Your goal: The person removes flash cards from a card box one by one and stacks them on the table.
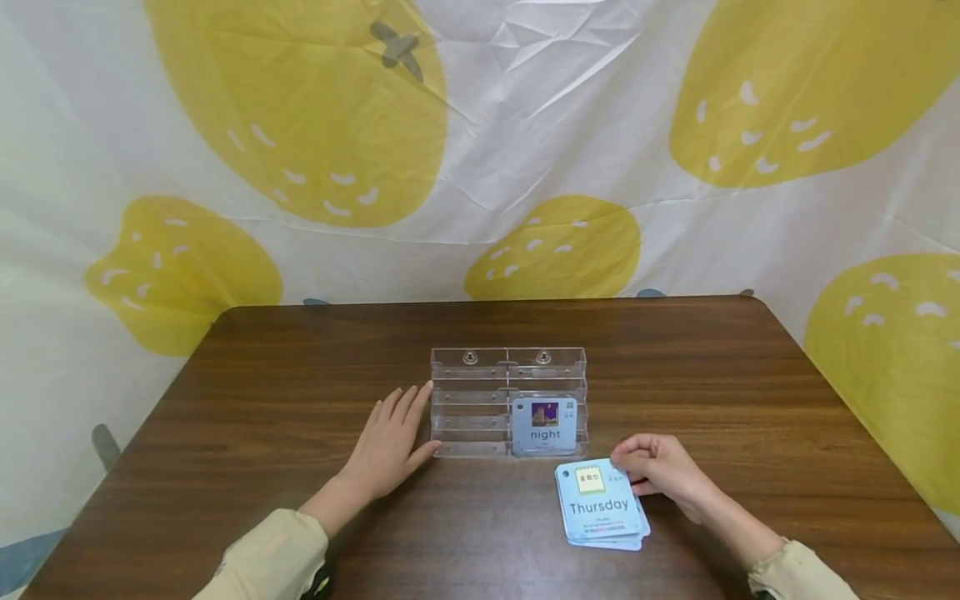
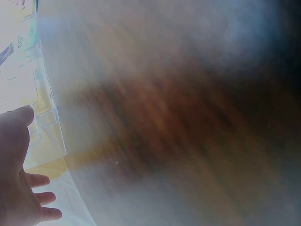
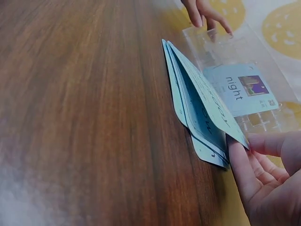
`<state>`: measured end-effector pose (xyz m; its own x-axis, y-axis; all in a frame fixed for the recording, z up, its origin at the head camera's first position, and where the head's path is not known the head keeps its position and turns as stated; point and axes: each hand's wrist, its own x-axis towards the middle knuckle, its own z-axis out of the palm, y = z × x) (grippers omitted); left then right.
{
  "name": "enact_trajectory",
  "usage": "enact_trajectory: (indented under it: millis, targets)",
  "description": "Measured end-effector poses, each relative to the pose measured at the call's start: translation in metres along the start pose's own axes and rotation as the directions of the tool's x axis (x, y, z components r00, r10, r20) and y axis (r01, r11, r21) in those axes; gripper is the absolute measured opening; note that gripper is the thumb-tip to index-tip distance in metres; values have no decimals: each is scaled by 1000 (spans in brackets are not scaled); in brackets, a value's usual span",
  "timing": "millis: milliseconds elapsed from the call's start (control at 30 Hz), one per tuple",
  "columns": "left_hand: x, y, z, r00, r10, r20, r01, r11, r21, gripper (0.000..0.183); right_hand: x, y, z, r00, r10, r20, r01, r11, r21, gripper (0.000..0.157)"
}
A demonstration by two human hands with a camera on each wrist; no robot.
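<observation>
A clear plastic card rack [image 1: 470, 423] with two columns of tiered pockets stands on the table. The "night" card [image 1: 545, 427] sits in its lowest right pocket. My left hand [image 1: 393, 437] lies with fingers spread at the rack's left side, thumb and fingertips at its edge. In front of the rack, to the right, is a small stack of light blue cards [image 1: 606, 545]. My right hand [image 1: 663, 471] pinches the top "Thursday" card [image 1: 597, 506] by its upper right corner. In the right wrist view that card [image 3: 202, 89] tilts up, with a gap above the others.
The brown wooden table [image 1: 300, 367] reaches back to a white curtain [image 1: 495, 125] printed with yellow lemons. Long light sleeves [image 1: 273, 554] cover both forearms.
</observation>
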<state>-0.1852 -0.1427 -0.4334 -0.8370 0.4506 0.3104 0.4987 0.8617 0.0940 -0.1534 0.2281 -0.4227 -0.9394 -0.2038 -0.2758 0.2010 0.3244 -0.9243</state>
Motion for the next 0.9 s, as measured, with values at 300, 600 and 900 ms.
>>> enact_trajectory:
  millis: [300, 600, 900]
  targets:
    - [0, 0, -1, 1000, 2, 8, -2, 1000, -7, 77, -3, -1, 3, 995, -18, -103, 8, 996, -94, 28]
    - [-1, 1, 0, 1000, 7, -11, -7, 1000, -4, 76, -6, -3, -1, 987, -20, -161, -7, 986, -165, 21]
    - [0, 0, 0, 1000, 0, 5, 0, 1000, -16, 76, -5, -4, -9, 985, -62, -160, 25, 975, -222, 21]
